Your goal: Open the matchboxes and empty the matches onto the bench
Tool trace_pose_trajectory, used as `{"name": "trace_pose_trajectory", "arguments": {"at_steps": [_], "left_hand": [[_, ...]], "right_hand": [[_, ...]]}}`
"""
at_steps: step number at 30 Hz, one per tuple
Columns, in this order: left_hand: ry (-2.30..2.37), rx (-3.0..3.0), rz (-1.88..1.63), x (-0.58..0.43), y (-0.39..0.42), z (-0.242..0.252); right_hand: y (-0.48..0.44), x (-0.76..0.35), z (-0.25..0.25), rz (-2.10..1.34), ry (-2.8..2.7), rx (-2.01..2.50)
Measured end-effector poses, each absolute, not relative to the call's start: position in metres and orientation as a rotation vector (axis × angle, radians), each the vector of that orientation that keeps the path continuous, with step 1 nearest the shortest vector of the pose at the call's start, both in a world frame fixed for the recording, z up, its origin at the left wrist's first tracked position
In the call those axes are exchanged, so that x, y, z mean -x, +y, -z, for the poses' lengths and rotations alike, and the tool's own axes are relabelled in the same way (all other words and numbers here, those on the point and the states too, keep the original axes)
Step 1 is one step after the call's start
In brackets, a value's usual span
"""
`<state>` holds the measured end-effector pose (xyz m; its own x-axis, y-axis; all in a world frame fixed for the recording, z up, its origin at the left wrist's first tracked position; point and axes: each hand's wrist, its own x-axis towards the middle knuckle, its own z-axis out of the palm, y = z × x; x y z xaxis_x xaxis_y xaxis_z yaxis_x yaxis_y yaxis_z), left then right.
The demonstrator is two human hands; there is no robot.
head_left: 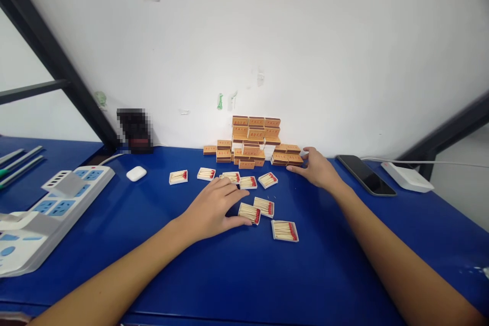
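Several orange matchboxes (255, 149) are stacked in tiers against the wall. My right hand (319, 168) is at the right end of the stack, its thumb at the front and its fingers at the back of an end matchbox (295, 160). My left hand (217, 206) hovers low over the table with thumb and index finger apart. Its thumb touches the near side of an open matchbox tray (249, 213) filled with red-tipped matches. Another tray (263, 207) lies against that one, and a third tray (284, 231) sits closer. My left fingers partly cover a tray (231, 177) behind them.
More match trays (178, 177) lie in a row before the stack. On the blue table (214, 280) are a white earphone case (136, 173) and a large power strip (57, 214) at left. A phone (364, 175) and a white device (407, 177) with a cable lie at right.
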<state>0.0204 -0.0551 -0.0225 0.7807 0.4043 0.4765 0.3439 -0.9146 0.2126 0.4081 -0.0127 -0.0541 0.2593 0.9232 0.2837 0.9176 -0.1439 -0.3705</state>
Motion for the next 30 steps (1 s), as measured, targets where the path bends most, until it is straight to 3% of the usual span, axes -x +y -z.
{"name": "trace_pose_trajectory", "arguments": {"at_steps": [6, 11, 15, 25, 30], "left_hand": [[0.689, -2.861, -0.864, -0.012, -0.044, 0.012], [1.142, -2.651, -1.061, 0.013, 0.004, -0.006], [1.423, -2.569, -0.778, 0.027, 0.059, -0.012], [1.182, -2.538, -0.500, 0.000, 0.102, 0.003], [1.220, -2.430, -0.542, -0.005, 0.100, 0.007]], "right_hand": [[-0.013, -0.397, 0.055, 0.205, -1.693, 2.017], [-0.020, -0.402, 0.055, 0.231, -1.713, 1.986], [-0.030, -0.405, 0.054, 0.270, -1.723, 1.957], [-0.042, -0.396, 0.042, 0.444, -1.730, 1.978], [-0.045, -0.391, 0.036, 0.456, -1.717, 1.978]]}}
